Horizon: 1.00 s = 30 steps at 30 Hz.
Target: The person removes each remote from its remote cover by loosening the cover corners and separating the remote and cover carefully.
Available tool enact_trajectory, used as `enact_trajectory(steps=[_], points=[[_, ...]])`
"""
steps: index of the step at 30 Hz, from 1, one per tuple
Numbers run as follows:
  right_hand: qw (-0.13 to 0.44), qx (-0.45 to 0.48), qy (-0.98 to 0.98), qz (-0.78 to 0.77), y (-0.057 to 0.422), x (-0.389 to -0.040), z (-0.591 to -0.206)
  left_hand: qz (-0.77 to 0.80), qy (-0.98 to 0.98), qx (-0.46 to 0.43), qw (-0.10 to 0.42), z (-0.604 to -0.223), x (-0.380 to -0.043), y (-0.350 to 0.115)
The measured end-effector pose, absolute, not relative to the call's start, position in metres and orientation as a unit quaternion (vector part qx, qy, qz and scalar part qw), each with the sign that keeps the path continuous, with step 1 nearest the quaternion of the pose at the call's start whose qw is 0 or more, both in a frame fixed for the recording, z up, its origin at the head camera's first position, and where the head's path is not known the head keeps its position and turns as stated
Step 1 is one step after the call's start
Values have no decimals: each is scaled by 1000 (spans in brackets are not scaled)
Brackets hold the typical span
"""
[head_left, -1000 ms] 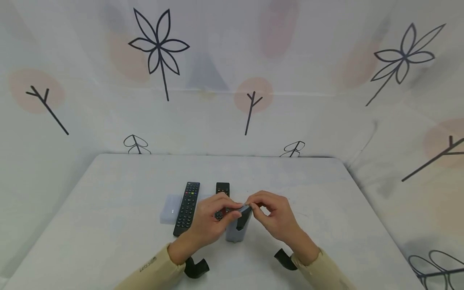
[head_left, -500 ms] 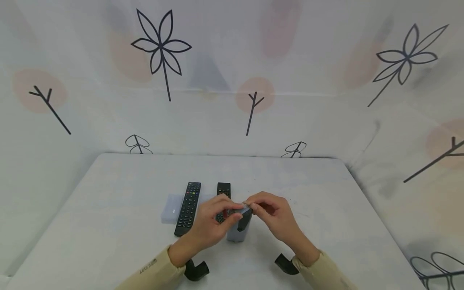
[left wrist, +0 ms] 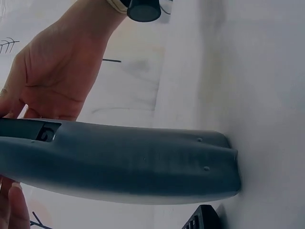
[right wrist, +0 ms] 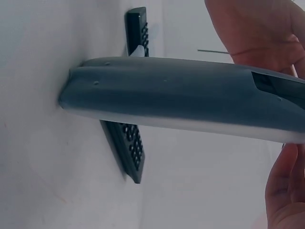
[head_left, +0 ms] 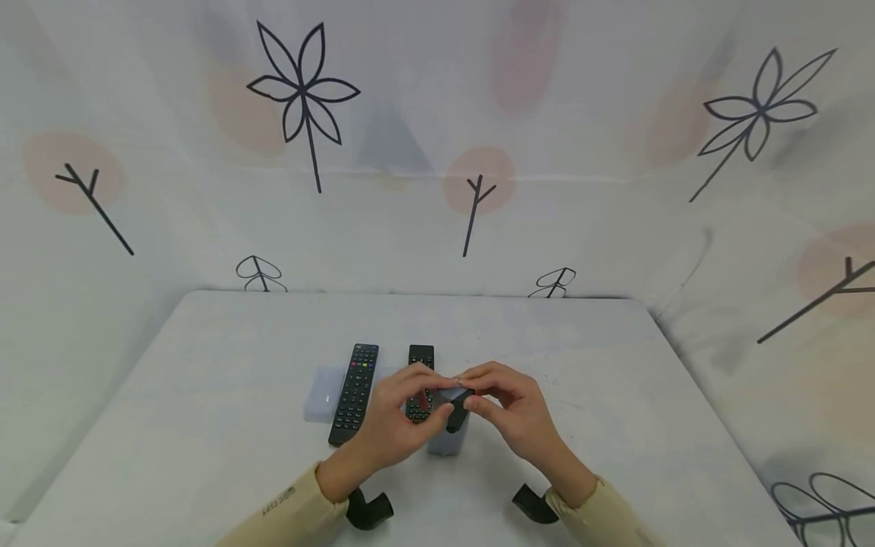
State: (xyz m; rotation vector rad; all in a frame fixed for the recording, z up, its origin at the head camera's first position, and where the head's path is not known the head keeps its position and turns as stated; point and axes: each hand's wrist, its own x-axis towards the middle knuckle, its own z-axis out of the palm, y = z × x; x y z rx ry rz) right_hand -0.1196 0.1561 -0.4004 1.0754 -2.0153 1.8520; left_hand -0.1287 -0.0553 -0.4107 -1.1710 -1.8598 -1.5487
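Observation:
A grey-blue sleeve-like remote control cover [head_left: 445, 444] stands upright on the table, its lower end down on the surface in both wrist views. Black material shows in its upper opening [left wrist: 46, 132]; in the right wrist view the long cover body [right wrist: 176, 90] hides part of a remote behind it. My left hand [head_left: 396, 422] pinches the cover's top end from the left, thumb on the near face. Opposite it, my right hand [head_left: 516, 410] pinches the top rim from the right. The fingertips of both hands nearly meet over the top.
A long black remote [head_left: 354, 391] lies left of my left hand, partly on a translucent bluish flat thing [head_left: 321, 395]. Another black remote [head_left: 421, 354] lies just behind the left fingers. The white table [head_left: 581, 357] ends at a patterned cloth wall [head_left: 410, 228].
My right thumb has slid down from the cover's top corner to its near face. Right index fingertip has moved left along the rim, closer to the left one. The cover stays in place.

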Motion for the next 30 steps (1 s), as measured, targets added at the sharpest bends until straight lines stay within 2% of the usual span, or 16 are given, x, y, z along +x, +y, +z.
enact_trajectory(steps=[7, 10, 16, 23, 30], points=[[99, 350, -681, 636, 155, -121, -403, -590, -691, -370, 193, -413, -127, -52], [101, 342, -682, 638, 154, -122, -404, -586, -697, -364, 195, -414, -127, -51], [109, 333, -690, 634, 154, -123, -405, -547, -706, -383, 236, -414, -131, -50], [108, 324, -692, 636, 153, -124, -404, -430, -748, -406, 301, -405, -132, -53], [109, 321, -684, 646, 151, -124, -404, -395, -761, -409, 313, -402, -131, -55]])
